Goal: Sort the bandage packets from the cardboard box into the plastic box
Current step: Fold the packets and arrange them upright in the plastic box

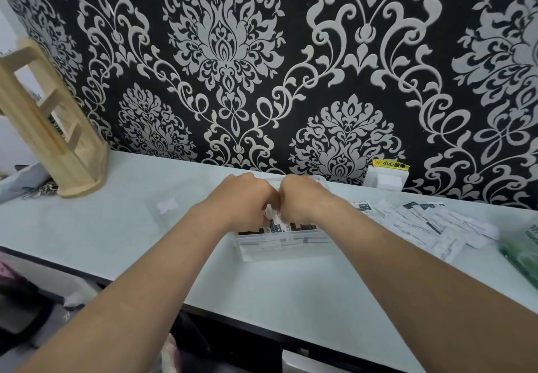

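Black wallpaper w/ grey damask pattern (221, 52) is seen behind a pale countertop (262, 285). Clear plastic box (279, 244) is set on the counter near the wall, mid-frame; dark-and-white bandage packets (291, 227) are stood in a row inside it, along the near wall.

Both hands are placed over the box, knuckles nearly touching. Left hand (241, 197) is curled downward, fingers bunched together; right hand (302, 197) is curled likewise. A white packet (272, 212) is seen between the two hands, just above the row; it appears pinched from both sides, but fingertips are hidden behind the knuckles, so exact grip can't be told. Forearms are bare.

Loose packets (431, 221) are spread on the counter to the right of the box, some overlapping, apart from the box. A green pkg (524, 247) is cut off at the right edge; whether it's the cardboard box can't be told. Clear flat lid w/ white patch (167, 206) is laid left of the box. Wooden rack (49, 128) is stood at far left. White wall socket w/ yellow label (385, 179) is mounted behind the box, to its right.
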{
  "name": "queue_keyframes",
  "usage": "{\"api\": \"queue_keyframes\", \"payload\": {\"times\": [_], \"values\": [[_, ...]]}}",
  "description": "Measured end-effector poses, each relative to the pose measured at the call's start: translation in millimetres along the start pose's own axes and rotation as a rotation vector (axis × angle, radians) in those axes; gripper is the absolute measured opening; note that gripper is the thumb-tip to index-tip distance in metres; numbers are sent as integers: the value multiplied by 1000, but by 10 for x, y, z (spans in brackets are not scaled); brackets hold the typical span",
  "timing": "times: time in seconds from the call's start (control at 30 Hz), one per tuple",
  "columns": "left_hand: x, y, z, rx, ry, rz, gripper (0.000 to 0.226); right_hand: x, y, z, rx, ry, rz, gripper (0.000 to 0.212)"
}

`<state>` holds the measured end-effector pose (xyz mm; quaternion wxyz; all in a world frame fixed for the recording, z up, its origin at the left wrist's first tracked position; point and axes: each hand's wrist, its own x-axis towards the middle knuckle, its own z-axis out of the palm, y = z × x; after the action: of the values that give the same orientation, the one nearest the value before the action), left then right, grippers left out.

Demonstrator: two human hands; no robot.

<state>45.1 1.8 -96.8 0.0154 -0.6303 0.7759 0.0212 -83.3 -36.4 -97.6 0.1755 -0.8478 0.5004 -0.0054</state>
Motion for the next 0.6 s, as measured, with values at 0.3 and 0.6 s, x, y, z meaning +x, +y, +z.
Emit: {"api": "queue_keyframes", "payload": {"times": [0.3,0.6], "values": [[-11,10,20,33,-124,33,39,-15,99,-61,-226,-217,-173,13],[-27,8,31,8,-81,55,48,46,101,-41,-265,-245,-218,19]]}}
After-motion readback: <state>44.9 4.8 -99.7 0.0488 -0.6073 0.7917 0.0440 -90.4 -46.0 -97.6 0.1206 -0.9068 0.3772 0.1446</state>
